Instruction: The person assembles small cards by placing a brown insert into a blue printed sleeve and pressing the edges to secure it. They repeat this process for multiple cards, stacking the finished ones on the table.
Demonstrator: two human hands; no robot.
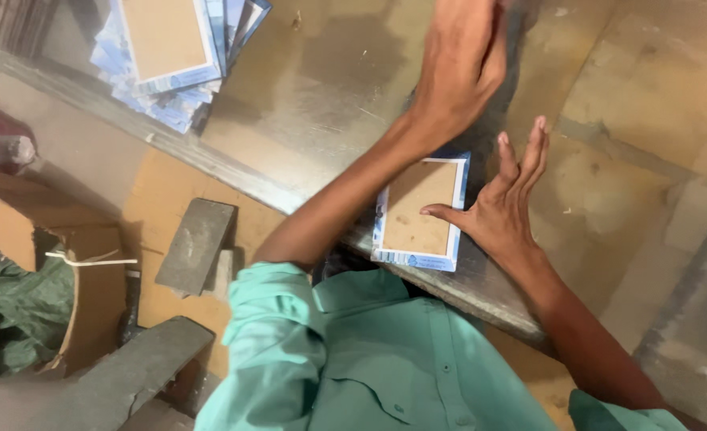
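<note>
Metal, dull and scuffed, makes up the worktop (313, 104) that runs slantwise across my view, and its far end is cut off by the frame. Below it I see my green shirt (369, 359) filling the bottom edge, hiding whatever sits under the near rim. At the left a brown cardboard box (42, 239) with green cloth inside is only partly visible, and a grey block (196, 246) lies on the floor beside it. At the top left a stack of blue-bordered cards (170, 56) fans out, its top cropped off. Near the worktop's near edge lies a small pile of blue-bordered cards (419, 214), brown face up, its upper left corner covered by my left forearm. My right hand (501, 211) rests open, fingers spread and straight, thumb touching the pile's right edge, gripping nothing. My left hand (459, 64) reaches farther across the metal, fingertips cut off by the frame, so I cannot tell its grip.
</note>
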